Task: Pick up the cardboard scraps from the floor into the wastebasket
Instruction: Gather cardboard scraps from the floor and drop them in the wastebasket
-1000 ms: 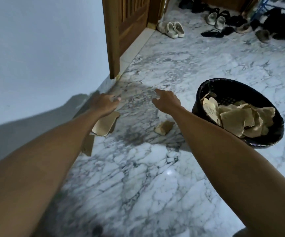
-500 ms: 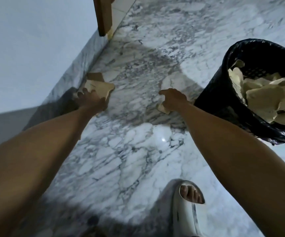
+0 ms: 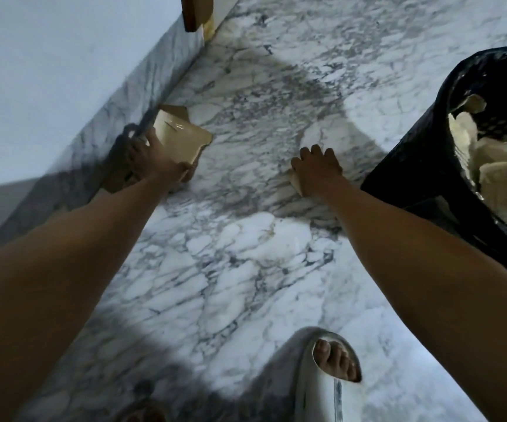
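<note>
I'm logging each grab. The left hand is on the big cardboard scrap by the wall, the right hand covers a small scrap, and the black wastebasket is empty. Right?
Not quite: in the head view the black wastebasket already holds scraps. The left hand is on the big cardboard scrap by the wall, and the right hand covers a small scrap.

Floor [image 3: 246, 269]: white marble, grey veining. Skirting [image 3: 142, 95]: same marble. Wall [image 3: 48, 56]: plain pale blue-white. Wastebasket [image 3: 422, 153]: black mesh. Scraps [image 3: 182, 135]: tan cardboard. Slipper [image 3: 316, 391]: white. Door frame [image 3: 195, 10]: brown wood.
</note>
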